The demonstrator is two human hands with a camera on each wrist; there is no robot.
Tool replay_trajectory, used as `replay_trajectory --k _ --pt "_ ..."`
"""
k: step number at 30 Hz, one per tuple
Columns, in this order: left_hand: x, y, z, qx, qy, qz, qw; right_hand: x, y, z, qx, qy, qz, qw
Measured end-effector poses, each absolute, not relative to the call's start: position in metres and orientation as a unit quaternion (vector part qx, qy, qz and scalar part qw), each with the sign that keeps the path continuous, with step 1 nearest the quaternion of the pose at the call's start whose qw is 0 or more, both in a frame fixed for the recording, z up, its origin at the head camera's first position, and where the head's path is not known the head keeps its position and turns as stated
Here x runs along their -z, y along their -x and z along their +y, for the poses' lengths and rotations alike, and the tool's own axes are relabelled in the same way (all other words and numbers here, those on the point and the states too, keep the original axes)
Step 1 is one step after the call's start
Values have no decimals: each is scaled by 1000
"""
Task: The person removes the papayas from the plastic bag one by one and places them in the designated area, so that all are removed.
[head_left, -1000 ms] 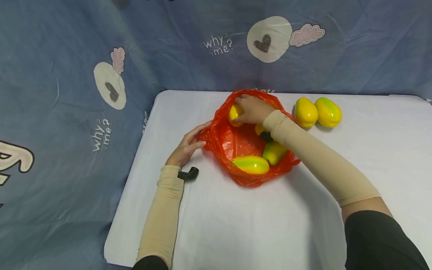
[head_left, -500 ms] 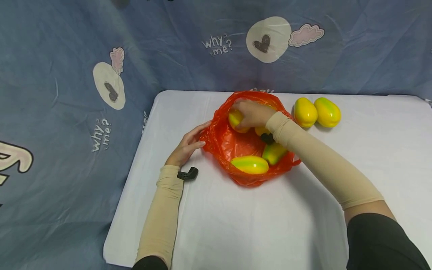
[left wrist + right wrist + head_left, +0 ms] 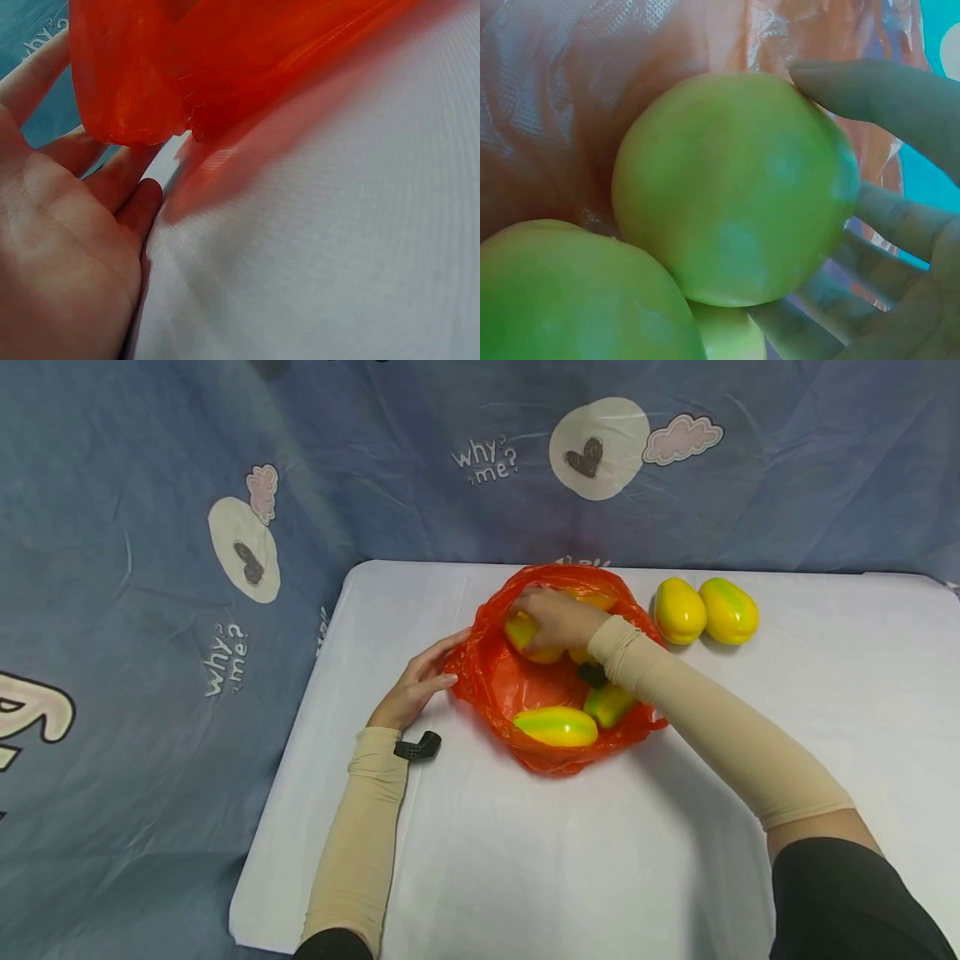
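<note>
A red plastic bag (image 3: 517,747) stands with its mouth spread wide and several yellow-green mangoes inside. My right hand (image 3: 558,620) reaches into it, thumb and fingers round a mango (image 3: 735,187) at the bag's far left. In the right wrist view that mango touches another mango (image 3: 577,300). Near the bag's front lies a long mango (image 3: 557,727), beside a greener mango (image 3: 609,702). My left hand (image 3: 412,689) rests against the bag's left side, its fingers extended along the plastic (image 3: 135,82); the fingertips are partly hidden behind the bag.
Two more mangoes (image 3: 679,610) sit side by side on the white table (image 3: 570,860), to the right of the bag. A blue patterned cloth (image 3: 420,502) hangs behind the table and along its left. A small black device (image 3: 418,747) is on the left wrist.
My right hand has lowered a little within the bag, bringing its mango nearer the other fruit. Another mango shows behind the hand. The left hand stays put.
</note>
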State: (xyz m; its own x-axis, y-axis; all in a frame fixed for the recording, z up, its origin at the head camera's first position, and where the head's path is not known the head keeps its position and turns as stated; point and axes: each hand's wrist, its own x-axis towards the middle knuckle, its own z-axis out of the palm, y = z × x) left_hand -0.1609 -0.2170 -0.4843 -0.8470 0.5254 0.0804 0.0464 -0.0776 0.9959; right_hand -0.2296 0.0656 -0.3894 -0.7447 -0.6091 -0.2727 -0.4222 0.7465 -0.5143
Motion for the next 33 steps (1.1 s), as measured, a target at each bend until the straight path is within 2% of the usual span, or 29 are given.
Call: replay_trajectory --k 10,33 --pt "486 161 -218 -700 -220 657 172 391 227 64 207 283 908 228" --pt "485 161 -217 -703 -221 653 172 390 222 81 266 295 895 205"
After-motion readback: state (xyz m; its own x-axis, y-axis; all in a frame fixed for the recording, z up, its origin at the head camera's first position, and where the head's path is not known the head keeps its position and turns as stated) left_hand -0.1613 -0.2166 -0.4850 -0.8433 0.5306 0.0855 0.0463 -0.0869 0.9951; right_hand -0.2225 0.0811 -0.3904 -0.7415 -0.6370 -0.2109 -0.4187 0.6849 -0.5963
